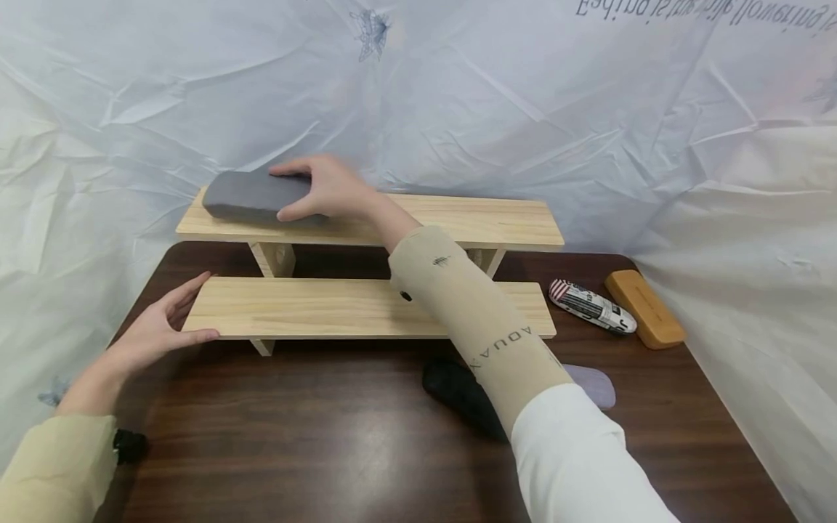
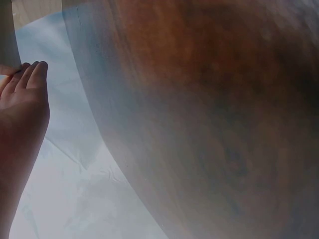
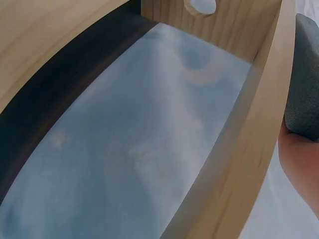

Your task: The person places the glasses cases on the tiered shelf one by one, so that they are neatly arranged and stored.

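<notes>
On the left part of the upper board of a two-tier wooden shelf (image 1: 458,218) lies a grey glasses case (image 1: 245,192). My right hand (image 1: 336,190) grips its right end, thumb along the front and fingers behind. The right wrist view has the grey case (image 3: 305,74) at its right edge, beyond the board. My left hand (image 1: 147,330) holds the left end of the lower board (image 1: 314,309), thumb at the front corner and fingertips at the back one. In the left wrist view, the left hand (image 2: 25,99) appears at the far left, against the board's end.
On the dark wooden table (image 1: 294,436), a newspaper-print case (image 1: 591,306) and an orange-brown case (image 1: 646,309) lie right of the shelf. A black case (image 1: 461,396) and a lavender case (image 1: 591,385) are partly hidden under my right arm. White sheeting (image 1: 458,94) hangs behind.
</notes>
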The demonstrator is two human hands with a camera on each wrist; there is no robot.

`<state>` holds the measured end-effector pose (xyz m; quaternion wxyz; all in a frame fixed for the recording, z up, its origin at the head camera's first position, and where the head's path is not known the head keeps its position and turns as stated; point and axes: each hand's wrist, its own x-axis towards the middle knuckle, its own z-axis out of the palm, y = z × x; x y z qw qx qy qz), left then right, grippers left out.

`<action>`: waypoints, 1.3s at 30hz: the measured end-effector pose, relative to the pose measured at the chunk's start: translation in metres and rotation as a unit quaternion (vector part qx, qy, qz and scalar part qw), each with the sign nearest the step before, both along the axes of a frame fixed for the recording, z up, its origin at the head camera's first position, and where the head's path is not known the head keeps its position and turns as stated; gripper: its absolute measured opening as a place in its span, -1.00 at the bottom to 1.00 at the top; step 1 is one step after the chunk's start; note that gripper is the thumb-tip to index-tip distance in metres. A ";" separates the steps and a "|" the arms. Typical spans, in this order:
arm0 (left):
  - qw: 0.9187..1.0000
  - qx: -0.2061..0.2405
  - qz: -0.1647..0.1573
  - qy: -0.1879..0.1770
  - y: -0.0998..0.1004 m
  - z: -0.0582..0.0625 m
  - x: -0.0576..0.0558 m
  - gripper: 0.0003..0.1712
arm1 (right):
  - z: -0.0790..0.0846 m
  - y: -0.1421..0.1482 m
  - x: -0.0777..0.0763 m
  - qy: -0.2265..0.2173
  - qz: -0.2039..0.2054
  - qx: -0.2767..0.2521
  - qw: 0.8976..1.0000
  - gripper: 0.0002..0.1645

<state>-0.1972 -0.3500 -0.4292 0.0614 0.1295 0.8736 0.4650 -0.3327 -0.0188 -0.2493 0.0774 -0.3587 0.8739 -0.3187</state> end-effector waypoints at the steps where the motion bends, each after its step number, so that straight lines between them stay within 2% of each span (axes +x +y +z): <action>1: 1.000 0.000 0.000 -0.001 0.000 0.000 0.000 0.21 | 0.000 -0.005 0.000 0.000 0.004 0.001 1.000 -0.06; 7: 1.000 -0.003 0.002 -0.008 -0.002 0.000 0.002 0.21 | -0.003 -0.027 -0.003 -0.007 0.013 0.013 1.000 -0.07; 13: 1.000 -0.005 0.006 -0.007 -0.003 0.000 0.005 0.21 | -0.003 -0.036 -0.005 0.018 0.036 0.043 0.998 -0.12; 16: 1.000 -0.008 0.008 -0.007 -0.004 0.001 0.006 0.21 | -0.004 -0.036 -0.005 0.020 0.041 0.040 0.998 -0.16; 26: 1.000 0.000 0.006 -0.001 -0.005 0.003 0.005 0.21 | -0.007 -0.030 -0.002 0.024 0.032 0.022 0.999 -0.12; 29: 1.000 0.001 0.005 -0.002 -0.004 0.003 0.006 0.21 | -0.010 -0.026 -0.002 0.023 0.040 0.002 0.999 -0.09; 32: 1.000 -0.001 0.007 -0.006 -0.004 0.003 0.006 0.21 | -0.011 -0.019 0.000 0.004 0.047 -0.027 0.999 -0.06; 36: 1.000 -0.006 0.009 -0.008 -0.004 0.003 0.005 0.23 | -0.007 -0.007 0.003 -0.018 0.046 -0.049 0.998 -0.02; 39: 1.000 -0.007 0.009 -0.011 -0.003 0.003 0.004 0.22 | -0.002 0.005 0.007 -0.015 0.040 -0.045 0.998 -0.01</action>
